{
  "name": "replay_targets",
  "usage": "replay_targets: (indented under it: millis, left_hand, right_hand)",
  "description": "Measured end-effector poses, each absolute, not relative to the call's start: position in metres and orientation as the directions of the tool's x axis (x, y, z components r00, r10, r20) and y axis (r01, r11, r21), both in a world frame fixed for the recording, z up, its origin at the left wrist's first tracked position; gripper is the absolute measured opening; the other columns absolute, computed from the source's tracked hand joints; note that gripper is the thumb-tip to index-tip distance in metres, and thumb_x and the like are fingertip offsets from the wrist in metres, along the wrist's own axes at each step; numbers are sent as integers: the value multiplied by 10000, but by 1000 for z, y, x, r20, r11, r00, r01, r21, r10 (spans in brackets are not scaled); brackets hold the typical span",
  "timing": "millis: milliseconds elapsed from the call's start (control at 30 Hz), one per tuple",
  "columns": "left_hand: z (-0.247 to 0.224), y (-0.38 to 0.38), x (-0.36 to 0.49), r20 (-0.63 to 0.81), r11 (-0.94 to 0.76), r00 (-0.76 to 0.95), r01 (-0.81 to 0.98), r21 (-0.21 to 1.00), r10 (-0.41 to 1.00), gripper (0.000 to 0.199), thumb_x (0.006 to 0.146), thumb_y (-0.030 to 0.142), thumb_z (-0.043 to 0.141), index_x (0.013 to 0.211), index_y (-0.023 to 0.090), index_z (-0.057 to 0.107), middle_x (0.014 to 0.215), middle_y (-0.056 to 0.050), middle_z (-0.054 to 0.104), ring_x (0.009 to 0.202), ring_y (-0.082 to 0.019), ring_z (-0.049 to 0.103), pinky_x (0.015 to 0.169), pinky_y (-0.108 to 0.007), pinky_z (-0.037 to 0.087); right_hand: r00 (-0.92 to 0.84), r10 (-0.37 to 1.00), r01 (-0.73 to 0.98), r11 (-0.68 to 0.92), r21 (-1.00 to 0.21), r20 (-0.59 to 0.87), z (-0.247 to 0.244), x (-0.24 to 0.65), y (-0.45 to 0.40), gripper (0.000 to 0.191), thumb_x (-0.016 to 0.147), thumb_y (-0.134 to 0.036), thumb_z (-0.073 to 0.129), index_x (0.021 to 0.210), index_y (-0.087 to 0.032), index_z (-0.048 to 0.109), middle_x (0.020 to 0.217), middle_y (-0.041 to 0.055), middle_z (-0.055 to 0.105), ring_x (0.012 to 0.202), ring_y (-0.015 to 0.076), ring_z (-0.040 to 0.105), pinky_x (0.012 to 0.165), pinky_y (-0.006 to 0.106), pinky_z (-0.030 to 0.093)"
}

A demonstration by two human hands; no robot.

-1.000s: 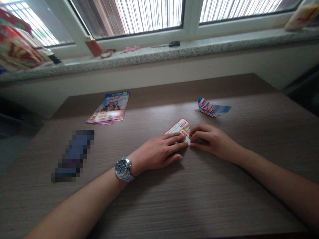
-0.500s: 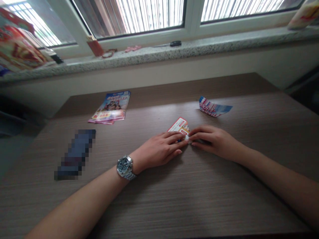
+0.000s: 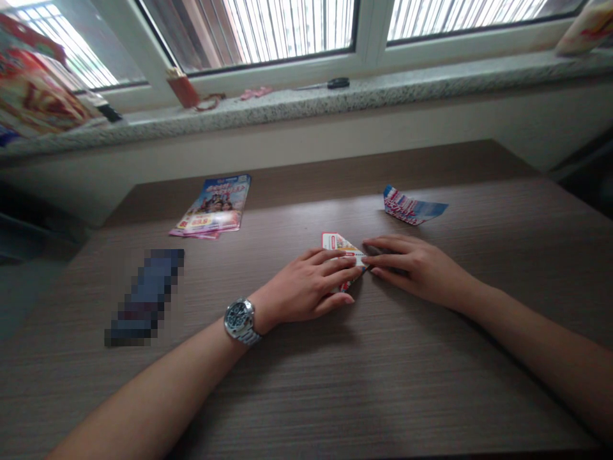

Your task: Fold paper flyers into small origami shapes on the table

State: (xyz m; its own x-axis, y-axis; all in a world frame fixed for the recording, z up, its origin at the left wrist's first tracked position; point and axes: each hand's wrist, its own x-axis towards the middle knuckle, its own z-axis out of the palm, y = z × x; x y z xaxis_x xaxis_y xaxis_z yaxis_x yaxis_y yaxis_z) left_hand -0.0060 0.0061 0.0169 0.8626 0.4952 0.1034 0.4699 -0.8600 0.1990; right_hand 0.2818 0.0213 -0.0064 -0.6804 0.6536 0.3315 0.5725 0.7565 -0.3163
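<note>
A small folded paper leaflet (image 3: 342,244), white with a red border and coloured print, lies on the table in front of me. My left hand (image 3: 316,281), with a metal watch (image 3: 241,321) on its wrist, rests flat over it, fingers stretched out and covering much of the paper. From the other side my right hand (image 3: 405,262) reaches in, its fingers long and apart, the tips at the leaflet's pointed right corner. Part of that corner is hidden by the fingertips. Beyond them stands a creased blue-and-red piece of paper (image 3: 412,209).
A stack of printed leaflets (image 3: 215,203) lies at the back left of the brown table (image 3: 297,396). Nearer on the left is a blurred-out dark phone-like object (image 3: 146,297). The stone windowsill (image 3: 287,102) holds a red box (image 3: 183,89) and a black-handled tool (image 3: 338,83).
The leaflet has turned under my hands, its upper corner swinging left and its point now facing right. My right fingers have spread slightly; my left hand stays over the paper.
</note>
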Motion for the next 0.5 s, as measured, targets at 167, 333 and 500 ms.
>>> replay_targets:
  millis: [167, 333, 500]
  left_hand:
    - [17, 7, -6, 105, -871, 882, 425, 247, 460, 516, 1070, 469, 391, 1485, 178, 487, 1570, -113, 469, 1489, -257, 386, 1259, -454, 250]
    - [17, 7, -5, 92, -865, 884, 419, 277, 458, 527, 1064, 464, 416, 1491, 162, 482, 1557, -120, 485, 1489, -253, 388, 1262, -434, 271]
    - [17, 4, -2, 106, -862, 883, 412, 294, 458, 537, 1056, 454, 445, 1504, 159, 468, 1559, -126, 480, 1492, -257, 386, 1255, -436, 305]
  right_hand:
    - [-675, 660, 586, 751, -304, 330, -8, 283, 22, 336, 958, -267, 634, 1279, -317, 716, 1472, 88, 599, 1320, 323, 583, 1093, 546, 486]
    - [-655, 672, 598, 740, -307, 344, -7, 282, 23, 309, 997, -267, 573, 1269, -266, 719, 1450, 135, 601, 1292, 323, 590, 1076, 536, 485]
    - [-543, 740, 592, 672, -444, 396, -7, 278, 28, 155, 977, -255, 603, 1020, -207, 744, 1089, 116, 708, 999, 252, 675, 890, 424, 563]
